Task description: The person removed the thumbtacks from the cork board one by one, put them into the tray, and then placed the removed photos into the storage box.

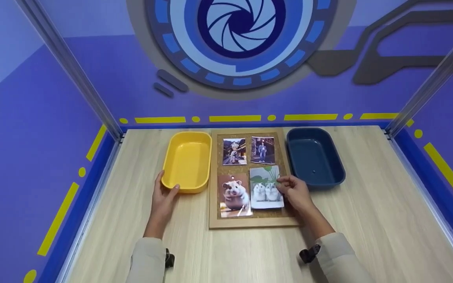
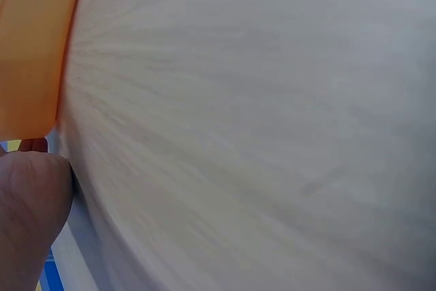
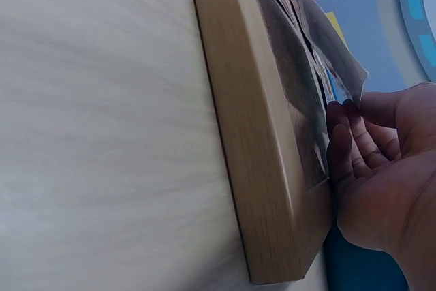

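A wood-framed cork board [image 1: 256,222] lies on the table. My right hand [image 1: 296,193] pinches the right edge of a photo of two white hamsters [image 1: 266,192] over the board's lower right. In the right wrist view that photo [image 3: 334,35] tilts up off the board, its corner between thumb and fingers. Beside it is a photo of a brown-and-white hamster [image 1: 235,198]. Above are two photos of people, one left [image 1: 234,151] and one right [image 1: 263,150]. My left hand [image 1: 163,202] grips the near left corner of a yellow tray [image 1: 187,188], whose inside shows nothing.
A dark blue tray [image 1: 334,181] stands right of the board, close to my right hand. Pale wooden table top [image 1: 372,220] surrounds these things. Purple painted walls [image 1: 112,78] and metal posts [image 1: 92,94] bound the table at the back and sides.
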{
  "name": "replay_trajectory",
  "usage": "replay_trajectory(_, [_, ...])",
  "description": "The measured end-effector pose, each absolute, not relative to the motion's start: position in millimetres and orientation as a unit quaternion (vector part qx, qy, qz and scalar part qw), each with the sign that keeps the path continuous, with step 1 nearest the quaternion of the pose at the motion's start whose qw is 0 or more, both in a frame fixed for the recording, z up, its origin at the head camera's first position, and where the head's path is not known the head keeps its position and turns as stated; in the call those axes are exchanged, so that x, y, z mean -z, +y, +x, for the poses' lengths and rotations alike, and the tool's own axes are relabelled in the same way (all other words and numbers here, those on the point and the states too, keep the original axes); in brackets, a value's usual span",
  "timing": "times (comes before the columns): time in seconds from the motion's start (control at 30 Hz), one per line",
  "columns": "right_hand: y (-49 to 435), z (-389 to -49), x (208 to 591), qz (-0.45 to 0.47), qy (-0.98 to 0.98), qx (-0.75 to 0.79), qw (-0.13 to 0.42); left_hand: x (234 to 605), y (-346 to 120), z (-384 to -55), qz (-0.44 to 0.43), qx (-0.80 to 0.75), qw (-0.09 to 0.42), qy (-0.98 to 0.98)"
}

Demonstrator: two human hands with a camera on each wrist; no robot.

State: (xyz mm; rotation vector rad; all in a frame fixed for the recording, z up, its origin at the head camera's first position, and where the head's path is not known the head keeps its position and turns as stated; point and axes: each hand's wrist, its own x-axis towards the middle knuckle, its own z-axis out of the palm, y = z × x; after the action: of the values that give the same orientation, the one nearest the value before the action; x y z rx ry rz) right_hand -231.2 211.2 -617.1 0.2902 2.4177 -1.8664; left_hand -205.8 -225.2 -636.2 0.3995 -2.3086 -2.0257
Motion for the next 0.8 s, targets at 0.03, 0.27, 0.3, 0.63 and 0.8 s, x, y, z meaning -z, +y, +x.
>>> replay_trajectory(0.03, [210.7,-231.2,616.6,0.095,0.786,0.609,0.038,635.3,-225.2,-205.6,0.129,0.652,0.021,-0.747])
replay_trajectory(0.27, [204.1,-231.2,609.4,0.091,0.782,0.616,0.038,606.3,-222.0,-197.3,0.137,0.66,-0.011,-0.738])
replay_trajectory(0.3, [202.8,-231.1,608.1,0.087,0.781,0.617,0.035,603.5,-221.6,-196.4,0.135,0.662,-0.012,-0.737])
replay_trajectory(0.63, [191.0,-233.6,599.7,0.062,0.78,0.623,0.017,602.7,-220.6,-198.0,0.135,0.668,-0.011,-0.732])
replay_trajectory(0.8, [183.2,-235.0,593.7,0.046,0.778,0.626,0.008,602.7,-221.8,-196.7,0.138,0.667,-0.013,-0.732])
